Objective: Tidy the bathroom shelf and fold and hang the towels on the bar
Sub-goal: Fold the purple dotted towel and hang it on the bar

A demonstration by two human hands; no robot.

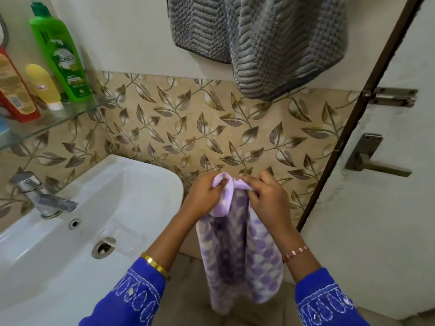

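A person in blue embroidered sleeves held a small lilac towel with purple and white spots (237, 250) by its upper edge, beside a white ceramic washbasin (70, 231), in front of a wall of beige leaf-patterned tiles (188, 128). The left hand (202, 196) gripped one top corner, the cloth bunched over its curled fingers, while the right hand (266, 196) pinched the neighbouring part of the edge; the two hands were close together and the rest of the towel hung down between the forearms. A gold bangle (155, 264) sat on the left wrist and a thin pink-and-silver bracelet (296, 252) on the right. Above, two grey ribbed towels (270, 43) hung against the white wall, overlapping; what they hung from lay out of frame. At left, a glass shelf (77, 114) carried a tall green bottle (61, 57), a yellow tube standing on its white cap (44, 85) and a red bottle (14, 90) side by side. A chrome tap (40, 196) stood on the basin's rim, and a white door with a metal lever handle (372, 158) was at right.
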